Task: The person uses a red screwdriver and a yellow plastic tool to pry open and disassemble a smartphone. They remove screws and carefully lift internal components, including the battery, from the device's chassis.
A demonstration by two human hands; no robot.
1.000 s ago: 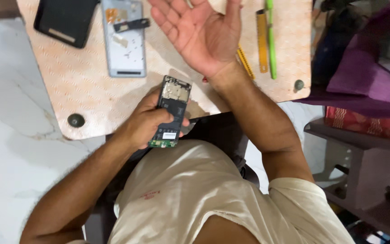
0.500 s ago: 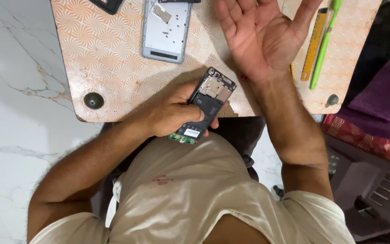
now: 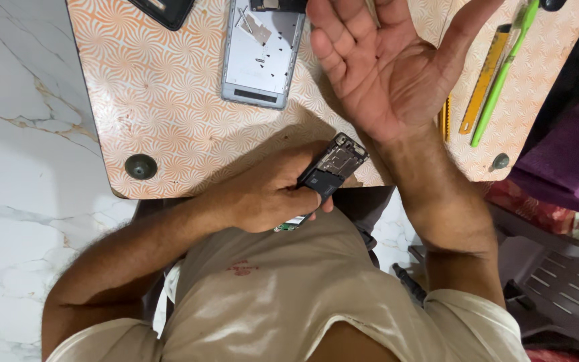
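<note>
While your left hand [image 3: 273, 194] grips a stripped phone board assembly [image 3: 330, 171] at the near edge of the small table [image 3: 162, 114], your right hand [image 3: 383, 67] hangs open above the tabletop, palm up, fingers spread and holding nothing. Your left fingers wrap around the lower half of the dark assembly, with the thumb pressed along its side; its upper end sticks out toward your right wrist, and a strip of green circuit board shows beneath your palm, just over your lap. The assembly sits tilted, partly over the table's edge. On the orange-patterned top, a silver phone frame [image 3: 261, 53] lies flat, well apart from your left hand and just beside the fingers of your right. A dark phone part [image 3: 165, 10] lies at the far edge. To the right of your open hand lie a yellow tool [image 3: 484, 80] and a green tool [image 3: 504, 74], side by side.
</note>
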